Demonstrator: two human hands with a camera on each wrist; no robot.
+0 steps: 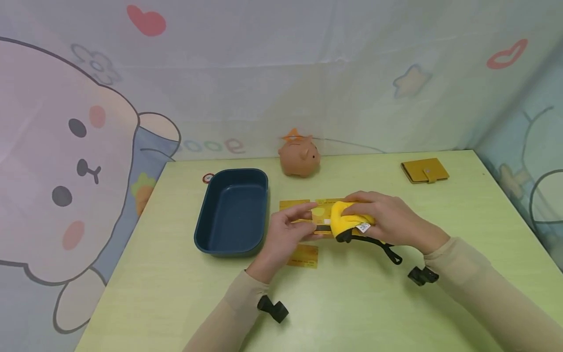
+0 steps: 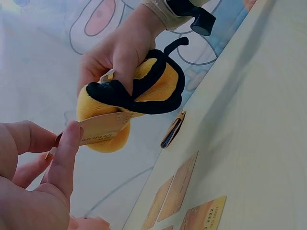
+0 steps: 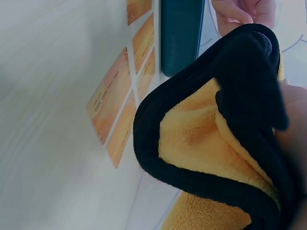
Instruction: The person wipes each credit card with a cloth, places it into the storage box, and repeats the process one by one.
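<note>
My left hand (image 1: 283,237) pinches a gold bank card (image 2: 98,129) by one end between thumb and fingers, above the table. A dark stripe shows along the card in the head view. My right hand (image 1: 389,217) grips a bunched yellow cleaning cloth (image 1: 345,217) with black edging and a small white tag. The cloth is folded about the card's other end, and part of it hangs below the card in the left wrist view. Under the hands, several more gold cards (image 3: 112,98) lie in rows on the table, partly hidden in the head view.
A dark blue tray (image 1: 204,220) stands left of the cards. Behind them is a pink piggy bank (image 1: 299,159). A mustard card wallet (image 1: 425,170) lies at the back right. A small red and white round piece (image 1: 207,178) sits by the tray's far left corner.
</note>
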